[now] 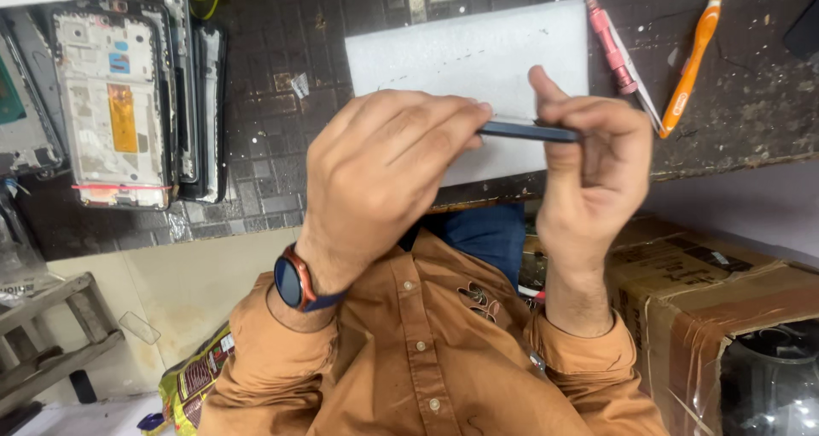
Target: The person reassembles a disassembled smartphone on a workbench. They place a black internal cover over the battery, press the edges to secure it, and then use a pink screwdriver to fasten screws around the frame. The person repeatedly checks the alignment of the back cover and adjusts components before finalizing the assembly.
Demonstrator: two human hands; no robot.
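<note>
Shirt: orange-brown buttoned shirt, closest to the lens, below the white sheet, both sleeves rising toward it.
Smartwatch: dark blue round smartwatch on the left wrist, below and left of the white sheet.
Cardboard box: taped brown cardboard box, low and to the right of the white sheet, off the bench edge.
Snack packet: glossy printed packet, far below the white sheet's left corner, beside the left sleeve.
Left hand: left hand in front of the white sheet's lower half, fingers curled together, their tips pinching the left end of the phone.
Right hand: right hand at the white sheet's lower right corner, thumb upright, fingers folded narrowly over the phone's right end.
Phone: thin dark blue phone, seen edge-on, held level between both hands, lifted over the white sheet's lower right part.
White sheet: pale rectangular sheet lying flat on the dark gridded work mat.
Screwdriver: pink-handled screwdriver, just beside the white sheet's right edge.
Toothbrush: orange toothbrush, further right of the white sheet, past the screwdriver.
Phone frames: stack of opened phone frames, well to the left of the white sheet.
</note>
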